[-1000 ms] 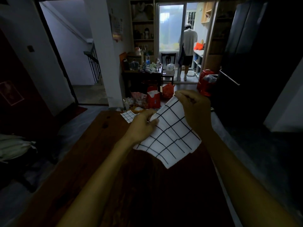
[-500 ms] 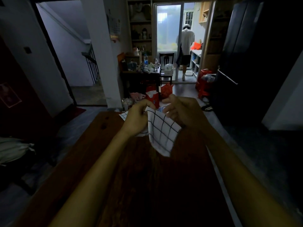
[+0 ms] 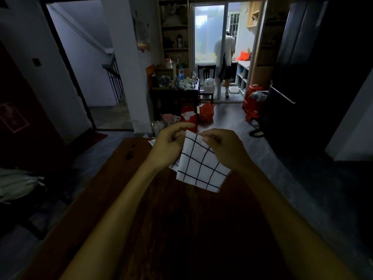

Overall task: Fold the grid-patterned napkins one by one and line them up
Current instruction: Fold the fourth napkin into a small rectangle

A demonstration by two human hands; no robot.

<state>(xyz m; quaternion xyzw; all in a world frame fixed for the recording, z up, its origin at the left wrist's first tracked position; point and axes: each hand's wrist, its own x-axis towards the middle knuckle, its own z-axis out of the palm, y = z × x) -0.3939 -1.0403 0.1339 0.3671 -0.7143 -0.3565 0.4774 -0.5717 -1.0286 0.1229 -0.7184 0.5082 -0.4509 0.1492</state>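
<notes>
A white napkin with a black grid point(image 3: 199, 166) hangs folded above the dark wooden table point(image 3: 171, 229). My left hand point(image 3: 168, 145) pinches its upper left edge and my right hand point(image 3: 224, 147) pinches its upper right edge, the two hands close together. The napkin's lower part droops toward the table. A second grid-patterned napkin point(image 3: 151, 141) lies flat at the far end of the table, mostly hidden behind my left hand.
Beyond the table's far end sit red bags and boxes point(image 3: 189, 119) on the floor. A cluttered side table point(image 3: 175, 87) and a chair stand further back. A person point(image 3: 225, 57) stands in the far doorway. A dark cabinet point(image 3: 314, 77) rises at the right.
The napkin was spread wide between my hands, then gathered narrow as the hands came together. It now hangs as a smaller folded panel held by both hands.
</notes>
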